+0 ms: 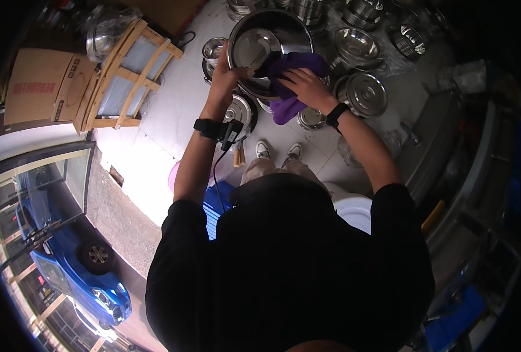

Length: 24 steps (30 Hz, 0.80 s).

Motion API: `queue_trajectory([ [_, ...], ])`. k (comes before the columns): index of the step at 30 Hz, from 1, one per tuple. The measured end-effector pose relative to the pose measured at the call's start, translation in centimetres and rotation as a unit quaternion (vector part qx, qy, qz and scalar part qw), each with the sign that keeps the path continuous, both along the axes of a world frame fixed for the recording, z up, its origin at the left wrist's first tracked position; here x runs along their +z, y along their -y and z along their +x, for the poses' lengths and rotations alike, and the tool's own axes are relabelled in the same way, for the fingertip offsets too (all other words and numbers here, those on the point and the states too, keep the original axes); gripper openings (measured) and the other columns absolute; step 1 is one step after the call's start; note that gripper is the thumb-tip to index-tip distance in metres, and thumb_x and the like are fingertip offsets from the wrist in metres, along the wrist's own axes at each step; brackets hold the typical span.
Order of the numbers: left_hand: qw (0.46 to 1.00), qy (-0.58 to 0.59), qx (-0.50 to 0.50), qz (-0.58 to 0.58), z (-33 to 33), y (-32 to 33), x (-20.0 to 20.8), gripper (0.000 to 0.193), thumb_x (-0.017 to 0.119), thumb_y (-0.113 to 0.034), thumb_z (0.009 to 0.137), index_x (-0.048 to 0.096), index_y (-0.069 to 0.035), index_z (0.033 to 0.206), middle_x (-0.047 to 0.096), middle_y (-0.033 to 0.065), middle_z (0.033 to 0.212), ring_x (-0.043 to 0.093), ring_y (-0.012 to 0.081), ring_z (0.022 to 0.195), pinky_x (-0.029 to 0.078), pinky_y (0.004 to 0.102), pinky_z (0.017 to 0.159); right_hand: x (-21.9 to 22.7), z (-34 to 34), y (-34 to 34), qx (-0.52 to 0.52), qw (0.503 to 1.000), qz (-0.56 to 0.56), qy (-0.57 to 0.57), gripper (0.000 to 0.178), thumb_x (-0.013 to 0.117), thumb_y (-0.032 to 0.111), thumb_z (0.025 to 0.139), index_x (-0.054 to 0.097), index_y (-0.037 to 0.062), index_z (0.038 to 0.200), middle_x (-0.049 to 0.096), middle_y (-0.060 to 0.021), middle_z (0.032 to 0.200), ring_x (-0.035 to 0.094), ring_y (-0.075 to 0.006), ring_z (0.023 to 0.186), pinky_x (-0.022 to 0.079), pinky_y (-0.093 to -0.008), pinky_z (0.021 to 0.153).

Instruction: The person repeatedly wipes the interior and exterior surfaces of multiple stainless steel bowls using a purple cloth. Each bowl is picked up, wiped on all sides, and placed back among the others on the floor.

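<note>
A large, round stainless-steel pot (295, 34) is tilted in front of me, its shiny inside facing up toward me. Its left rim is in the grip of my left hand (224, 77), with the fingers partly hidden behind the wall. A purple cloth (287, 110) is bunched over the pot's near right rim and hangs down outside. My right hand (307, 87) is closed on this cloth and presses it against the rim. Black bands circle both wrists; the left one carries a small device with a cable.
Steel pots and basins cover the floor beyond, including a basin (354, 47) and a round lid (366, 94). To the left are a wooden crate (128, 73) and a cardboard box (40, 85). A white tub (354, 211) stands beside my right leg. A blue car (75, 246) is outside.
</note>
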<state>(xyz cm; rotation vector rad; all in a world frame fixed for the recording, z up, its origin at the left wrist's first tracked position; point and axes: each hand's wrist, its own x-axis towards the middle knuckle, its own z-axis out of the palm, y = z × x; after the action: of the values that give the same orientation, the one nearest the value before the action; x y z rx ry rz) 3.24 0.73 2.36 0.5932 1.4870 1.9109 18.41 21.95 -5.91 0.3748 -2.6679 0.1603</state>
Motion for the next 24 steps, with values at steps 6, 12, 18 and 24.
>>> queue_trajectory([
  [6,0.994,0.036,0.046,-0.090,3.3,-1.5,-1.9,0.102,0.065,-0.002,0.073,0.008,-0.015,0.157,0.051,0.0083,0.129,0.054,0.0178,0.105,0.047,0.0248,0.074,0.4,-0.3,3.4,-0.045,0.995,-0.082,0.041,0.049,0.063,0.008,0.074,0.061,0.0083,0.123,0.067,-0.0106,0.107,0.063,-0.0270,0.099,0.046,-0.0385,0.092],
  [12,0.999,0.035,0.025,-0.024,1.5,-1.0,-4.5,0.100,0.054,0.008,0.064,0.020,-0.016,0.155,0.057,0.0038,0.117,0.056,0.0118,0.087,0.044,0.0220,0.059,-1.5,-0.2,3.7,0.005,0.997,-0.075,0.027,0.047,0.058,0.010,0.079,0.059,0.0085,0.126,0.067,-0.0089,0.112,0.063,-0.0243,0.102,0.045,-0.0371,0.095],
  [18,0.992,0.097,0.000,-0.081,1.3,0.2,-1.4,0.090,0.058,-0.003,0.075,0.021,-0.024,0.154,0.057,0.0042,0.116,0.058,0.0147,0.090,0.045,0.0232,0.061,-1.0,1.0,-0.9,0.004,0.999,0.024,0.028,0.035,0.053,0.011,0.084,0.065,0.0094,0.118,0.067,-0.0086,0.114,0.060,-0.0222,0.110,0.041,-0.0363,0.100],
  [24,0.984,0.155,0.088,-0.020,6.2,-2.3,-0.3,0.096,0.063,-0.017,0.082,0.004,-0.026,0.157,0.054,0.0060,0.125,0.053,0.0190,0.111,0.045,0.0424,0.083,0.7,-0.2,4.4,-0.053,0.982,-0.177,0.044,0.051,0.065,0.004,0.068,0.058,0.0023,0.118,0.066,-0.0190,0.087,0.065,-0.0354,0.085,0.050,-0.0453,0.083],
])
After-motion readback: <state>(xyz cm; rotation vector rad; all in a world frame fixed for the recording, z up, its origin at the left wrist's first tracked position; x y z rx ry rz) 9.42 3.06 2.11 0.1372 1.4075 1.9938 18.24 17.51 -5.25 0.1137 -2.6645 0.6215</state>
